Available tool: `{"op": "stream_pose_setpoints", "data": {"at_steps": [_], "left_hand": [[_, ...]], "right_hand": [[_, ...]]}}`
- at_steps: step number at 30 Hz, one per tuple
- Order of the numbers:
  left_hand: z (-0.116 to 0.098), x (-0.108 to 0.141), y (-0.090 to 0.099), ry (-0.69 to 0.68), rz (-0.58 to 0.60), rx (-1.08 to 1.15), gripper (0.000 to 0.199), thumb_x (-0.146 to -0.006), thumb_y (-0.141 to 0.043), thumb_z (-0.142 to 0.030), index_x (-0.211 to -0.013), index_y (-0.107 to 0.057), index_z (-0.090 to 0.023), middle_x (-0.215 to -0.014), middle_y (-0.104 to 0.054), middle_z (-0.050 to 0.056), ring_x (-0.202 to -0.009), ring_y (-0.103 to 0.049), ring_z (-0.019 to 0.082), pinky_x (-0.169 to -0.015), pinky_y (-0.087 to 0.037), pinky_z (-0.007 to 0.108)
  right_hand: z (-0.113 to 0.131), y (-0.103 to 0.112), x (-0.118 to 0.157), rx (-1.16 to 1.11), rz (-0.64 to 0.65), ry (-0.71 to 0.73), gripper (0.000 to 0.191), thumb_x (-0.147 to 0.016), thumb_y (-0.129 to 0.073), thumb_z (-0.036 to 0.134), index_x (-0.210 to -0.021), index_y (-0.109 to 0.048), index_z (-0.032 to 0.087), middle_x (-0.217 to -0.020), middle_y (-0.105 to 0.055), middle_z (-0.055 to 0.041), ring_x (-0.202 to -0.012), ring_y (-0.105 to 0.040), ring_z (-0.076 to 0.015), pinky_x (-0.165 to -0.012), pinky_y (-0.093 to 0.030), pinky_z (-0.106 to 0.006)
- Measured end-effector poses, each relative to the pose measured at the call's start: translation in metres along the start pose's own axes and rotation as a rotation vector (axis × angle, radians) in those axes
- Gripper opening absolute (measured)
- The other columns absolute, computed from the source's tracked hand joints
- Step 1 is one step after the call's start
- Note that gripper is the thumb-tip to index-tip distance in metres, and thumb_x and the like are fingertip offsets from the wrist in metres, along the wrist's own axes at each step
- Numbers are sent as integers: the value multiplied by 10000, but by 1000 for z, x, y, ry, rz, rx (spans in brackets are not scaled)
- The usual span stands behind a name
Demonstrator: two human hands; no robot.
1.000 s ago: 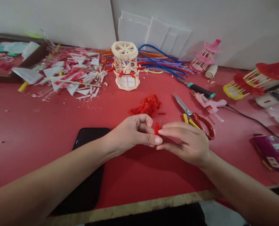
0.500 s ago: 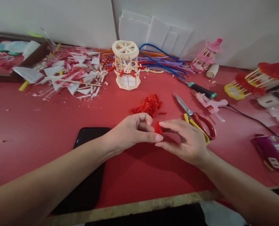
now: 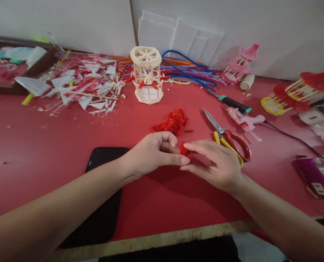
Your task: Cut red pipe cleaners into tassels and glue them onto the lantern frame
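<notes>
My left hand (image 3: 153, 153) is closed in a pinch on several short red pipe cleaner pieces (image 3: 182, 148), between thumb and fingers. From the right, my right hand (image 3: 219, 163) meets them, its index fingertip pressed on the same pieces and its thumb just below. One red end sticks out between the two hands. Just beyond my hands lies a loose pile of cut red pipe cleaner pieces (image 3: 171, 123). Behind it stands a cream lantern-like frame (image 3: 147, 74) of sticks and rings, with red pieces around its middle.
Scissors (image 3: 224, 134) lie right of my hands, near a pink glue gun (image 3: 245, 119) and its cord. A black phone-like slab (image 3: 103, 214) is under my left forearm. Paper scraps (image 3: 82, 83), long pipe cleaners (image 3: 189, 71) and a red-roofed model (image 3: 295, 91) are farther off.
The red pieces between my fingers have shifted slightly, and a red end now shows on the right-hand side. My right index finger has moved a little; my left hand stays put.
</notes>
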State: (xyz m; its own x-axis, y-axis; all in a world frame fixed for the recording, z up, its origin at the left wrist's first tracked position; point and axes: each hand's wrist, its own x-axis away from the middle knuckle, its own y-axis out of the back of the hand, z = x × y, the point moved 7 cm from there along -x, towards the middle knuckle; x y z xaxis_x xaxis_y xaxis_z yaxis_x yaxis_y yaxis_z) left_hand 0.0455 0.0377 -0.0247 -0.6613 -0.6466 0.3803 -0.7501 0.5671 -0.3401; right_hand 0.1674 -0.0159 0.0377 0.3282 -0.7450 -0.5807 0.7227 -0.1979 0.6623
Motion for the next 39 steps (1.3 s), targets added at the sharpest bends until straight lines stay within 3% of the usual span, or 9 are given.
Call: {"op": "stream_pose_setpoints", "data": {"at_steps": [8,16,24,29,35,39], "left_hand": [[-1,1,0,14,-25,39,366,-668,-826,-70,-758,-485,-168,-579,-650,-102,-519,-596,27,-520,-416,123],[-2,-3,5,-31,-57,130,387,-658,-846,-117,-731,-468,-164,-604,-659,-78,-568,-619,42,-578,-451,139],[-4,0,7,-44,-106,55,402,-590,-879,-102,-737,-509,-158,-620,-664,-78,-589,-629,53,-596,-448,153],[-5,-1,8,-50,-128,37,402,-606,-875,-105,-732,-497,-159,-637,-670,-69,-610,-644,59,-616,-470,156],[-3,0,2,-49,-47,71,386,-644,-873,-150,-762,-506,-159,-627,-682,-55,-595,-656,78,-637,-517,193],[-5,1,0,-61,-42,54,374,-658,-866,-146,-755,-504,-159,-611,-665,-64,-590,-645,69,-612,-486,172]], "right_hand": [[-9,5,3,-92,-44,-69,298,-814,-766,377,-1038,-665,209,-945,-770,-39,-880,-737,-161,-841,-604,-245],[4,4,0,121,-95,5,215,-863,-721,196,-1078,-711,200,-979,-792,-34,-878,-754,-164,-863,-617,-246],[1,1,-1,88,-64,-24,241,-863,-717,215,-1104,-720,222,-988,-790,-35,-882,-755,-183,-846,-635,-291],[5,1,-2,161,-70,36,262,-879,-684,187,-1136,-708,232,-1007,-787,-31,-878,-755,-182,-843,-638,-295],[24,4,-2,398,-117,244,211,-841,-727,181,-1052,-722,181,-888,-800,-46,-760,-758,-164,-782,-632,-221],[23,1,-1,384,-96,222,213,-851,-718,175,-1063,-708,171,-924,-797,-50,-793,-756,-159,-820,-618,-223]]}}
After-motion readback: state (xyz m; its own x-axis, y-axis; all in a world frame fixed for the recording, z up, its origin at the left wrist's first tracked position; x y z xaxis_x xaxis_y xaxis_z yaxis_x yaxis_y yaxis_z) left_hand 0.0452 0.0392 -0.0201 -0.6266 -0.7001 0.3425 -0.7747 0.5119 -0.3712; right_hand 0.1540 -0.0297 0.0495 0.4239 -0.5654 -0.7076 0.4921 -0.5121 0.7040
